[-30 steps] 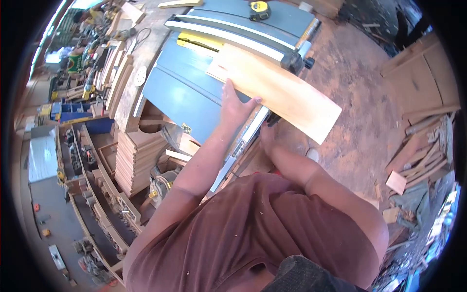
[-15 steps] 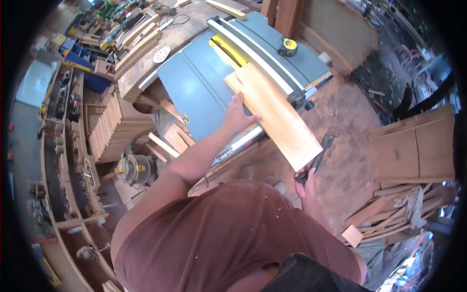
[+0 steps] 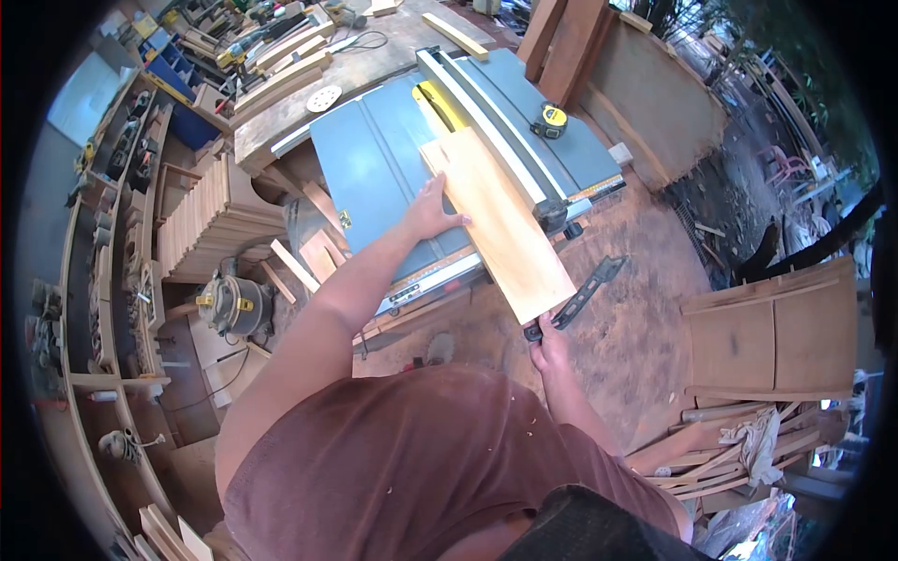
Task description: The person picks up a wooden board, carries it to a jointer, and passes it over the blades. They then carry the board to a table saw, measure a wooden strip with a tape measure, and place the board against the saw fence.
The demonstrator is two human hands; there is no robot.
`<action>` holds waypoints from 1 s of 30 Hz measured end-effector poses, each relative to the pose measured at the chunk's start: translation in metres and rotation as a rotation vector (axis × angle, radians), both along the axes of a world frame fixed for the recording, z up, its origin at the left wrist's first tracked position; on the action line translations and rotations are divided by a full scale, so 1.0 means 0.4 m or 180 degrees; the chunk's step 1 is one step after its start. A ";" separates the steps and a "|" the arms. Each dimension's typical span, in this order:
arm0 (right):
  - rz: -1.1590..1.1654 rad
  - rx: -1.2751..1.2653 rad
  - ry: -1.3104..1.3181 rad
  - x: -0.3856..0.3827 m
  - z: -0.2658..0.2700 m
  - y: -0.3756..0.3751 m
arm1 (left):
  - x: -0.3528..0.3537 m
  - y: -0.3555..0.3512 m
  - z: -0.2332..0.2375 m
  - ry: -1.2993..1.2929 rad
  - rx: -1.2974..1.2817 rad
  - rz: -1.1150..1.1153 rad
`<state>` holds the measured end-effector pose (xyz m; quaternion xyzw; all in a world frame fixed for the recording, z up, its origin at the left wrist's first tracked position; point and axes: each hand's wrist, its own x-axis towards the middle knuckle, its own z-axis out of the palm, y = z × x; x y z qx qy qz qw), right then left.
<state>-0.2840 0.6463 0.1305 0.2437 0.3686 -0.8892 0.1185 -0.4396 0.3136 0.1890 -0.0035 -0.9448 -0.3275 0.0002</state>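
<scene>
A pale wooden board (image 3: 510, 224) lies on the blue-grey table saw top (image 3: 360, 154), its far end at the yellow blade insert (image 3: 440, 106). It runs alongside the long metal rip fence (image 3: 496, 131), and its near end overhangs the table's front edge. My left hand (image 3: 435, 208) rests against the board's left edge, fingers and thumb spread. At the board's near end my right hand (image 3: 550, 344) is wrapped round the handle of a long black push stick (image 3: 591, 288). The stick slants out to the right of the board. The blade itself cannot be made out.
A yellow tape measure (image 3: 550, 120) sits on the saw top beyond the fence. To the left are a shop vacuum (image 3: 234, 304), stacked wooden pieces (image 3: 201, 220) and shelves with tools. A worktop (image 3: 281, 122) with wood strips adjoins the saw. Scrap wood (image 3: 720, 449) lies at lower right.
The view has shifted. The board has slid a little forward along the fence, and both hands have moved with it. More of the push stick shows beside the board.
</scene>
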 end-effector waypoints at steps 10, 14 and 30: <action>0.0321 0.0173 0.0019 -0.071 -0.038 -0.036 | -0.030 -0.036 -0.029 0.0104 0.0152 0.0121; 0.0185 0.0153 -0.0244 -0.094 0.001 -0.080 | -0.025 -0.034 -0.052 0.0322 0.0252 0.0152; 0.0428 0.0282 -0.0336 -0.220 -0.032 -0.153 | 0.237 0.200 -0.012 0.0311 -0.0149 -0.0329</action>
